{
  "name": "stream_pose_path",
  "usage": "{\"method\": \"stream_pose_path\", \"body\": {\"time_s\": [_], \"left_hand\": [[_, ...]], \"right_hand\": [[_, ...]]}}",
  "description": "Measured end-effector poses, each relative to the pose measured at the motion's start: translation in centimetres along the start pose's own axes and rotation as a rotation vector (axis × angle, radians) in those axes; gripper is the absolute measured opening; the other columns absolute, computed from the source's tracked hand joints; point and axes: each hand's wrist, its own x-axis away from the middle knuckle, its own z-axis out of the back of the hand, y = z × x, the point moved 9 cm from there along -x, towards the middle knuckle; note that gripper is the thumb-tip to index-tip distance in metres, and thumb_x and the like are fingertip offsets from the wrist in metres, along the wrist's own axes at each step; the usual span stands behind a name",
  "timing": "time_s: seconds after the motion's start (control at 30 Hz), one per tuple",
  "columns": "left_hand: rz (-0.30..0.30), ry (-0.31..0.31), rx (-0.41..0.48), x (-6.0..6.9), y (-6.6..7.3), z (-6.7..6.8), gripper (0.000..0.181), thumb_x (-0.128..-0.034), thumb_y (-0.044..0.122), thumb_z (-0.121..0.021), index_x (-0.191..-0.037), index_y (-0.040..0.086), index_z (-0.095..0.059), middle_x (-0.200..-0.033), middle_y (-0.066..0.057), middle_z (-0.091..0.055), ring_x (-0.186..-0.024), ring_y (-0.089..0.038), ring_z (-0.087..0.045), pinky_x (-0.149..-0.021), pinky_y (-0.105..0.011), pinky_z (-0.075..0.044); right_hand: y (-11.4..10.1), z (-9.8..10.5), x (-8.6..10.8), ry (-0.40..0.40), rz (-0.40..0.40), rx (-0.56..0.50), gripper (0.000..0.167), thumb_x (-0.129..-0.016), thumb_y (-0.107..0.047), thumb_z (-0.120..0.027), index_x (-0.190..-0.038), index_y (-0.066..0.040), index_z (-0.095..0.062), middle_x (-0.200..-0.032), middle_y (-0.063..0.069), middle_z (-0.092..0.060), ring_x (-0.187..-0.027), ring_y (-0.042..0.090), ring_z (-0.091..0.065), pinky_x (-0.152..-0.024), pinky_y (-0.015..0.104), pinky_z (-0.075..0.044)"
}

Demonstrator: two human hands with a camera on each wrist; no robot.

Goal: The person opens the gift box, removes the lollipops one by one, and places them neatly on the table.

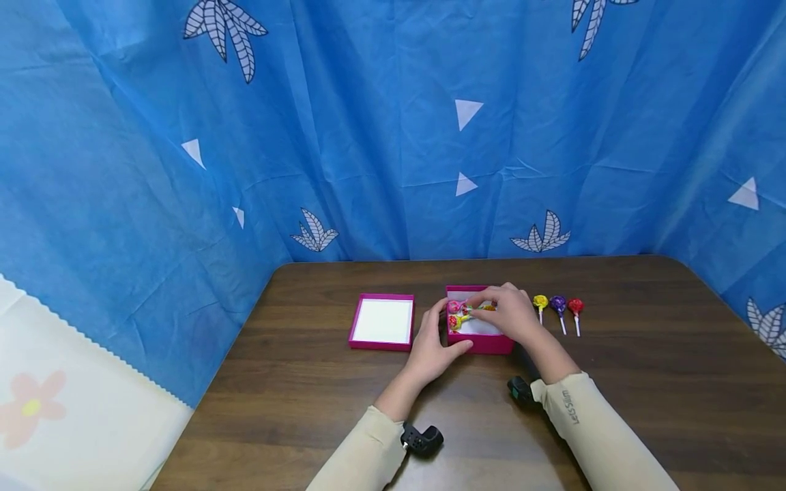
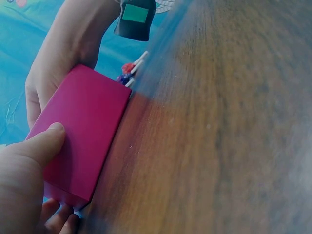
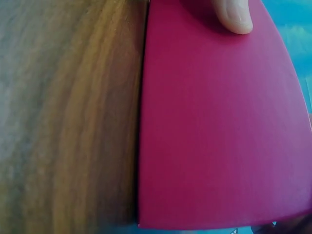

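Near the far edge of the desk (image 1: 295,409) appear, left to right, the lid (image 1: 383,320); the left grip (image 1: 432,344), curled round the box (image 1: 482,344) it should brace; the right grip (image 1: 511,314), narrow over boxed lollipops (image 1: 455,320) (any pinch cannot be told), best laid flat; and three loose lollipops (image 1: 558,304).

It's bright in here, the light soft and fairly even over the blue curtain (image 1: 368,136), paler toward the left of the head view. A dull sheen lies on the tabletop (image 1: 473,423) at lower centre, with soft shadows beside the forearms (image 1: 548,351). The left wrist view looks hazy, its wood grain smeared at right. In the right wrist view the grain blurs at left, the box (image 3: 219,131) bows along its right edge, and shadow darkens it by the left thumb (image 3: 236,17), up top.
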Motion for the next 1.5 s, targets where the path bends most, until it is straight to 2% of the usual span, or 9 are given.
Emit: {"method": "stream_pose_path", "body": {"time_s": [0.13, 0.4, 0.63, 0.93, 1.13, 1.3, 1.5], "left_hand": [[-0.003, -0.006, -0.004, 0.0, 0.1, -0.1, 0.089, -0.0866, 0.040, -0.077, -0.157, 0.028, -0.023, -0.152, -0.006, -0.040, -0.140, -0.024, -0.044, -0.115, -0.049, -0.041], [0.001, -0.002, -0.001, -0.2, 0.1, -0.1, 0.089, -0.0864, 0.040, -0.077, -0.156, 0.031, -0.023, -0.151, -0.005, -0.040, -0.140, -0.023, -0.044, -0.115, -0.049, -0.042], [0.004, -0.002, -0.001, -0.2, 0.0, -0.3, 0.089, -0.0864, 0.039, -0.077, -0.156, 0.030, -0.023, -0.152, -0.005, -0.040, -0.140, -0.023, -0.044, -0.114, -0.049, -0.042], [0.017, -0.004, 0.018, 0.0, 0.0, -0.3, 0.089, -0.0858, 0.040, -0.077, -0.156, 0.030, -0.023, -0.152, -0.003, -0.039, -0.141, -0.022, -0.042, -0.113, -0.048, -0.043], [0.028, -0.010, 0.016, 0.1, -0.2, -0.5, 0.090, -0.0854, 0.040, -0.077, -0.156, 0.032, -0.022, -0.153, -0.002, -0.039, -0.141, -0.021, -0.042, -0.113, -0.048, -0.043], [0.029, -0.009, 0.015, 0.1, -0.2, -0.4, 0.090, -0.0858, 0.041, -0.077, -0.157, 0.030, -0.022, -0.153, -0.002, -0.039, -0.141, -0.021, -0.042, -0.114, -0.049, -0.042], [0.027, -0.005, 0.008, 0.1, -0.5, -0.3, 0.091, -0.0854, 0.040, -0.078, -0.157, 0.030, -0.023, -0.152, -0.001, -0.039, -0.140, -0.019, -0.042, -0.116, -0.046, -0.041]], "right_hand": [[-0.2, -0.1, -0.2, 0.000, 0.008, 0.033, 0.017, -0.085, -0.026, -0.080, -0.101, -0.022, -0.080, -0.110, 0.006, -0.076, -0.094, 0.023, -0.052, -0.080, 0.041, -0.035], [-0.4, 0.2, -0.4, 0.019, 0.015, 0.034, 0.011, -0.085, -0.026, -0.080, -0.095, -0.022, -0.081, -0.106, 0.006, -0.076, -0.097, 0.025, -0.054, -0.082, 0.042, -0.036], [-0.1, 0.3, -0.2, 0.020, -0.007, 0.025, 0.011, -0.086, -0.024, -0.079, -0.097, -0.022, -0.081, -0.108, 0.007, -0.075, -0.096, 0.024, -0.052, -0.083, 0.042, -0.036], [0.3, 0.6, 0.1, 0.050, -0.050, -0.002, 0.016, -0.087, -0.023, -0.078, -0.103, -0.020, -0.079, -0.101, 0.005, -0.074, -0.088, 0.022, -0.052, -0.073, 0.033, -0.040], [0.7, 1.6, 0.6, 0.108, -0.088, -0.048, 0.018, -0.090, -0.026, -0.075, -0.106, -0.018, -0.078, -0.105, 0.006, -0.072, -0.088, 0.023, -0.053, -0.068, 0.027, -0.044], [0.4, 2.8, 1.2, 0.202, -0.066, -0.089, 0.016, -0.090, -0.024, -0.075, -0.104, -0.017, -0.077, -0.097, 0.005, -0.071, -0.079, 0.021, -0.052, -0.063, 0.025, -0.044], [-0.1, 3.8, 2.1, 0.277, -0.045, -0.152, 0.016, -0.091, -0.023, -0.074, -0.106, -0.016, -0.075, -0.097, 0.005, -0.072, -0.079, 0.019, -0.054, -0.063, 0.019, -0.048]]}}
